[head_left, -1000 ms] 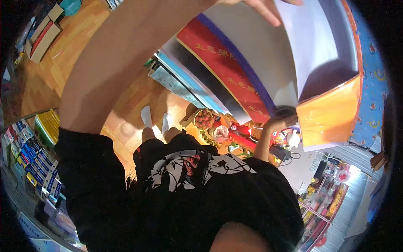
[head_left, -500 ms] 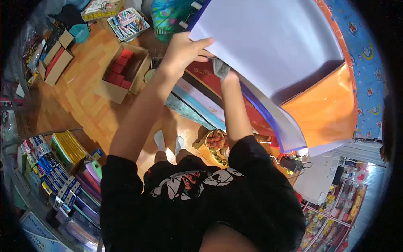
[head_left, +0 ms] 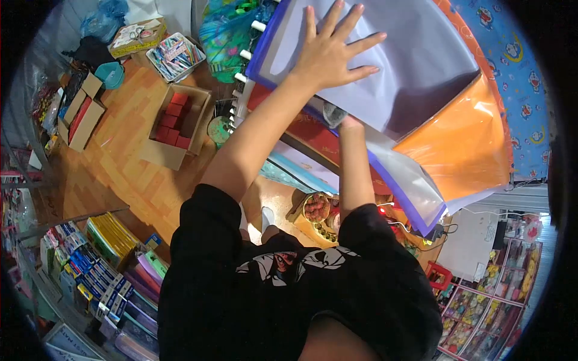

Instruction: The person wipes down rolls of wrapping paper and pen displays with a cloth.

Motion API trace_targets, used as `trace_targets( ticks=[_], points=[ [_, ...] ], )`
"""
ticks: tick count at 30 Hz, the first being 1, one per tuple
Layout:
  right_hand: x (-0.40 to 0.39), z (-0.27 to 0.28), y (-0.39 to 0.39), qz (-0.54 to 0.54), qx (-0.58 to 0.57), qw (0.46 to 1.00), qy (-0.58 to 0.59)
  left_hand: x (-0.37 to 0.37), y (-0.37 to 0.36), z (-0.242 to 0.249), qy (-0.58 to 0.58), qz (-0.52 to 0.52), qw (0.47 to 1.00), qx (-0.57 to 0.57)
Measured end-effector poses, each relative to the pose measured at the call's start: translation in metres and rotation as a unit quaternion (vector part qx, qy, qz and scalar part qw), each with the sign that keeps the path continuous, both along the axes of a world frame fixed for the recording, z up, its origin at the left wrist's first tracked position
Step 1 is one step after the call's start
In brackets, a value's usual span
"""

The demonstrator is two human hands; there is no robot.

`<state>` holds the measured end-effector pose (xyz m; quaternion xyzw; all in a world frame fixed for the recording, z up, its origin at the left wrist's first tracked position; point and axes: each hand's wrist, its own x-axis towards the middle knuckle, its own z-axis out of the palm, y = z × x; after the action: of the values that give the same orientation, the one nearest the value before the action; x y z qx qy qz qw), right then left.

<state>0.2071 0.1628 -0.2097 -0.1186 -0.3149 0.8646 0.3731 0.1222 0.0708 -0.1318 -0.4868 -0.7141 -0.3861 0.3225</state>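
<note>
Large glossy sheets, pale lavender (head_left: 397, 54) and orange (head_left: 463, 138), fan out at the upper right, the front one edged in purple. My left hand (head_left: 334, 54) lies on the lavender sheet with its fingers spread wide. Below it, my right hand (head_left: 350, 123) reaches under the sheet's lower edge, gripping a grey cloth (head_left: 333, 114); its fingers are mostly hidden. Beneath both arms, red patterned material (head_left: 316, 135) and a light blue one (head_left: 292, 168) stand in layers.
An open carton with red boxes (head_left: 174, 123) stands on the wooden floor (head_left: 111, 162), near a basket of pens (head_left: 176, 57). Stacked stationery (head_left: 99, 271) fills the lower left. Fruit in a basket (head_left: 316, 207) sits beyond my body. A blue patterned curtain (head_left: 518, 90) hangs right.
My left hand has gone from the sheet's left edge to lying flat on its face, fingers spread. My right hand and the cloth have shifted slightly right and down.
</note>
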Motion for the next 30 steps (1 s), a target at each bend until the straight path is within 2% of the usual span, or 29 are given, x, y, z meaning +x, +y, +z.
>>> trace_targets(
  ticks=[7,8,9,11,20,21,22,23,24,25,26,28,30],
  points=[
    [0.075,-0.008,0.044,-0.08,0.033,0.996,-0.034,-0.016,0.011,-0.01,0.014,-0.008,1.0,-0.013],
    [0.081,-0.004,0.071,-0.09,0.038,0.994,-0.04,-0.017,0.013,-0.012,0.019,-0.007,1.0,-0.009],
    [0.106,-0.006,0.062,-0.1,0.044,0.993,-0.046,-0.018,0.015,-0.014,0.016,-0.009,1.0,-0.011],
    [0.135,-0.002,0.092,-0.119,0.054,0.99,-0.057,-0.02,0.019,-0.017,0.035,0.009,0.999,-0.004],
    [0.264,-0.004,0.097,-0.177,0.102,0.971,-0.123,-0.024,0.014,-0.025,0.043,0.036,0.997,-0.043],
    [0.228,-0.006,0.06,-0.242,0.159,0.927,-0.238,-0.024,0.009,-0.033,0.037,0.036,0.998,-0.047],
    [0.213,-0.017,0.041,-0.216,0.271,0.891,-0.292,-0.025,0.0,-0.044,0.006,0.071,0.997,-0.015],
    [0.177,-0.02,-0.003,-0.325,0.354,0.823,-0.302,-0.026,-0.009,-0.055,-0.026,0.106,0.994,0.016],
    [0.153,-0.017,-0.027,-0.292,0.543,0.719,-0.319,-0.026,-0.016,-0.071,-0.056,0.146,0.986,0.056],
    [0.139,-0.019,-0.034,-0.237,0.701,0.605,-0.294,-0.025,-0.023,-0.089,-0.085,0.187,0.974,0.095],
    [0.115,-0.021,-0.049,-0.195,0.739,0.574,-0.294,-0.021,-0.031,-0.102,-0.088,0.193,0.973,0.094],
    [0.062,-0.024,-0.062,-0.193,0.868,0.443,-0.115,-0.013,-0.048,-0.126,-0.158,0.324,0.926,0.112],
    [0.015,-0.016,-0.075,-0.183,0.903,0.389,-0.028,-0.017,-0.059,-0.167,-0.269,0.201,0.917,0.215]
  ],
)
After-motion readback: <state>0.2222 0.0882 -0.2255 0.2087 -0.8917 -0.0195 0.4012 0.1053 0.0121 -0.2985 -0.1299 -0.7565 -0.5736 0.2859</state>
